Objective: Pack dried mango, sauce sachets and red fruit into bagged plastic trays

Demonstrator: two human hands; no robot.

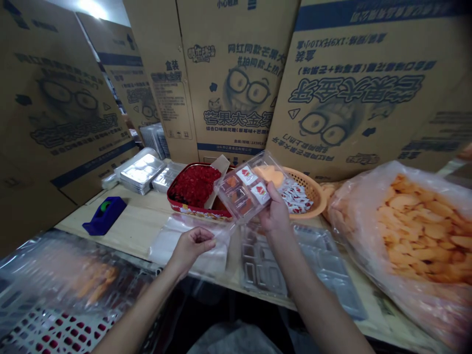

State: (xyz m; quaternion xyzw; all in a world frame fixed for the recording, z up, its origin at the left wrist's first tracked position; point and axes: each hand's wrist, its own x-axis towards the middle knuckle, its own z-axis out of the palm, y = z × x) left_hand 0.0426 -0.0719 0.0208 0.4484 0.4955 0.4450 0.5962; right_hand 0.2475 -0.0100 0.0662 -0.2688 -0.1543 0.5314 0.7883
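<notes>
My right hand (276,209) grips a clear plastic tray (248,209) by its right edge and holds it tilted above the table. Inside the tray's compartments are two small white-and-red packets (259,191) and an orange shaped piece (271,175). Lower and to the left, my left hand (194,246) is closed in a pinch on a thin clear plastic film (223,235), which stretches toward the tray's lower corner. Whether the film is a bag's edge or a strip is unclear. Flat clear bags (173,239) lie beneath that hand.
Behind the tray stand a red tin of dark red bits (195,187) and an orange basket (319,196) of packets. A purple tape dispenser (105,216) and stacked trays (142,172) are left. Empty trays (324,260) and a large bag of orange pieces (416,231) are right; cartons (236,135) wall the back.
</notes>
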